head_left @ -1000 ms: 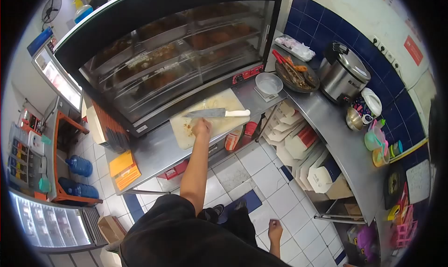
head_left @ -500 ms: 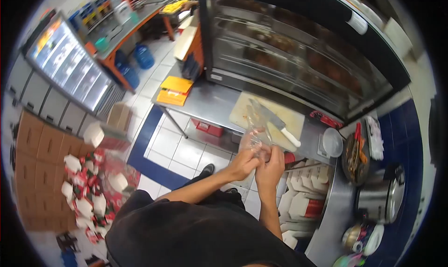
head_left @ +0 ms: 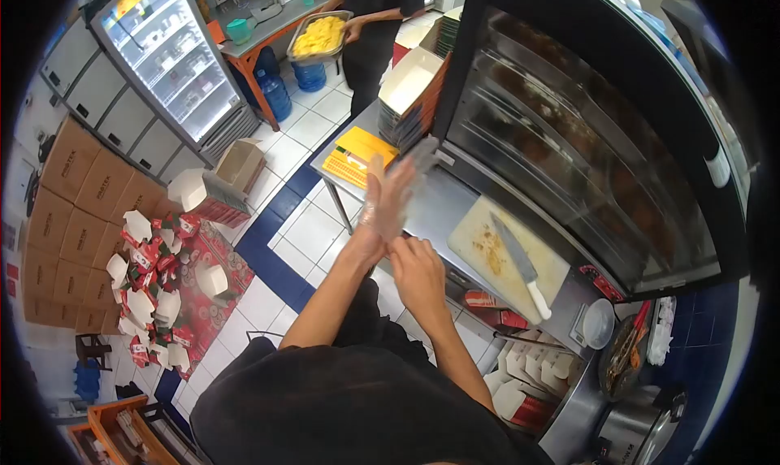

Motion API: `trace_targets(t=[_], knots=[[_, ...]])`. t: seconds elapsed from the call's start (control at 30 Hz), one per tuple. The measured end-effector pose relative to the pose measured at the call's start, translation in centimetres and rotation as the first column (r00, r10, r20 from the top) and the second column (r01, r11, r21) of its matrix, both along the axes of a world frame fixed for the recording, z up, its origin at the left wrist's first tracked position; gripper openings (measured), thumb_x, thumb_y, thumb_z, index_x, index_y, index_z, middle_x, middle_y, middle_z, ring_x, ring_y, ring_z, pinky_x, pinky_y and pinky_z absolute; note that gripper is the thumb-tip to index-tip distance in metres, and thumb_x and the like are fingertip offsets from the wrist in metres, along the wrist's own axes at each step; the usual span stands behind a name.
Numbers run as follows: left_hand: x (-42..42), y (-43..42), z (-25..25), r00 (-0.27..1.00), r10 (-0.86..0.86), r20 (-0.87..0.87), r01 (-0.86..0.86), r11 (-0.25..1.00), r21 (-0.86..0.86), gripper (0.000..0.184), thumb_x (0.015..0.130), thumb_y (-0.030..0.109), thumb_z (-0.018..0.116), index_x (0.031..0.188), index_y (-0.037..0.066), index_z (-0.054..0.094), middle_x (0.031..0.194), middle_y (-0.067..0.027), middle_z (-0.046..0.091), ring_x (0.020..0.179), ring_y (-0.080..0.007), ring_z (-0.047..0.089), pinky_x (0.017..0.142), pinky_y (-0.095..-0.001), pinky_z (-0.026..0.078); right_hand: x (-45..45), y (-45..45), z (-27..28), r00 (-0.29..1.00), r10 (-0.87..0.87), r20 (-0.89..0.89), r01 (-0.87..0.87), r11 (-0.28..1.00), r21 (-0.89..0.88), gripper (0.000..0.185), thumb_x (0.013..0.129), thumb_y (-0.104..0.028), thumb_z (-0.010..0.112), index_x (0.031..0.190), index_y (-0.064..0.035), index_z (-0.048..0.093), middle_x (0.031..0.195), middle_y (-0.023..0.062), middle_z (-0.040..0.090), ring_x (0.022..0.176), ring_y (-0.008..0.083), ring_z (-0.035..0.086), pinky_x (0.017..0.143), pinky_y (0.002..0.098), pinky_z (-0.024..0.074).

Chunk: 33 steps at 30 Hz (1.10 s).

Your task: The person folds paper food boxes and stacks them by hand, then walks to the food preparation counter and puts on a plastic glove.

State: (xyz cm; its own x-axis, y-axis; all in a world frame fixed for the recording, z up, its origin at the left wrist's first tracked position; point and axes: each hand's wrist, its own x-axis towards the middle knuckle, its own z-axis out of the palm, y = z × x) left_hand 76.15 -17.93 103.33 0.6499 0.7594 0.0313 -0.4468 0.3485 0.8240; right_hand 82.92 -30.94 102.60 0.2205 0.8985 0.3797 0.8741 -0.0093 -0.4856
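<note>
A clear plastic glove (head_left: pixel 370 214) covers my left hand (head_left: pixel 385 198), whose fingers are stretched out and apart, somewhat blurred. The glove's loose tips stick out past the fingers. Close by the left wrist, my bare right hand (head_left: pixel 418 272) is closed with its fingertips pinched on the glove's cuff. Both hands are in front of the steel counter (head_left: pixel 435 213). To their right, a white cutting board (head_left: pixel 463 231) with brown food scraps bears a knife (head_left: pixel 516 250) with a white handle.
A glass-doored display cabinet (head_left: pixel 561 148) rises behind the counter. Yellow packets (head_left: pixel 357 156) and stacked cartons (head_left: pixel 414 83) are at its left. Another person (head_left: pixel 370 47) holds a tray of yellow food (head_left: pixel 318 38). A pan (head_left: pixel 624 355) and a pot (head_left: pixel 634 432) stand at the right.
My left hand has spread and extended inside the glove; both hands now appear farther left of the cutting board. The view has turned, and the person with the tray shows more fully.
</note>
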Motion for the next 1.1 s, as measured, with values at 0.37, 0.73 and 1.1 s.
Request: trace_targets(t=[0.37, 0.73, 1.1], knots=[[7.9, 34.3, -1.3, 0.789, 0.528, -0.315, -0.473, 0.848, 0.239, 0.047, 0.107, 0.044, 0.047, 0.140, 0.015, 0.063, 0.143, -0.0070, 0.062, 0.134, -0.0189, 0.055, 0.114, -0.0352, 0.038, 10.7, 37.5, 18.1, 0.989, 0.071, 0.130, -0.099, 0.969, 0.225, 0.016, 0.092, -0.016, 0.065, 0.091, -0.0015, 0.072, 0.083, 0.0184, 0.071, 0.077, 0.0349, 0.071, 0.074, 0.0439, 0.0538], [19.2, 48.4, -16.3, 0.794, 0.483, -0.368, -0.351, 0.860, 0.371, 0.049, 0.106, 0.039, 0.051, 0.143, 0.007, 0.053, 0.142, -0.0107, 0.058, 0.125, -0.0257, 0.059, 0.106, -0.0341, 0.047, 22.0, 64.6, 2.2, 0.890, -0.289, 0.354, 0.433, 0.778, -0.455, 0.027, 0.086, -0.016, 0.065, 0.107, -0.0070, 0.080, 0.111, 0.0132, 0.076, 0.101, 0.0289, 0.074, 0.078, 0.0461, 0.0608], [7.5, 40.2, -20.8, 0.626, 0.431, -0.649, -0.115, 0.875, 0.470, 0.041, 0.102, 0.033, 0.053, 0.132, 0.006, 0.058, 0.133, -0.0116, 0.062, 0.117, -0.0251, 0.061, 0.101, -0.0353, 0.049, 22.1, 61.4, 3.5, 0.863, -0.454, 0.223, 0.504, 0.734, -0.455, 0.024, 0.083, -0.014, 0.067, 0.102, -0.0083, 0.080, 0.105, 0.0126, 0.077, 0.097, 0.0287, 0.075, 0.076, 0.0456, 0.0607]])
